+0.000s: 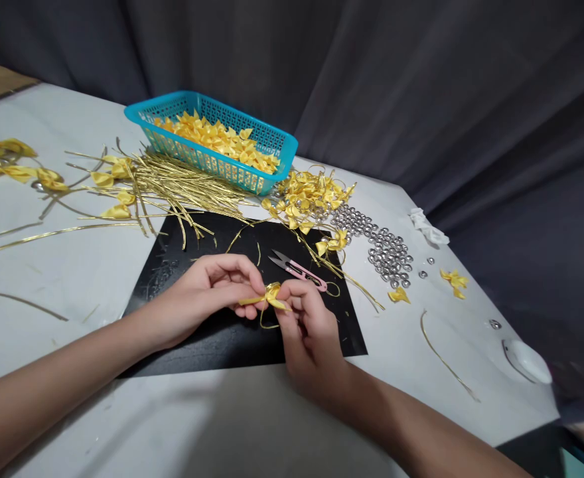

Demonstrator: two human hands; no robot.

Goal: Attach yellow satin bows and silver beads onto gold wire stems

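Between my two hands is a small yellow ribbon bow [271,295] with a thin gold cord hanging from it in a loop. My left hand [219,292] pinches its left side between thumb and forefinger. On the other side, the fingers of my right hand [309,325] are closed on the bow's right end. Both hands are above a black mat [212,348]. Just beyond them lie thread snips [299,271] with pink handles, their blades pointing left. Fingertips partly hide the bow's middle.
A turquoise basket [212,160] of yellow bows stands at the back. Gold cords [187,186] are heaped before it. Finished-looking bows with cords [316,192] lie to its right, near many silver beads [391,255]. A white object [525,360] sits by the right edge.
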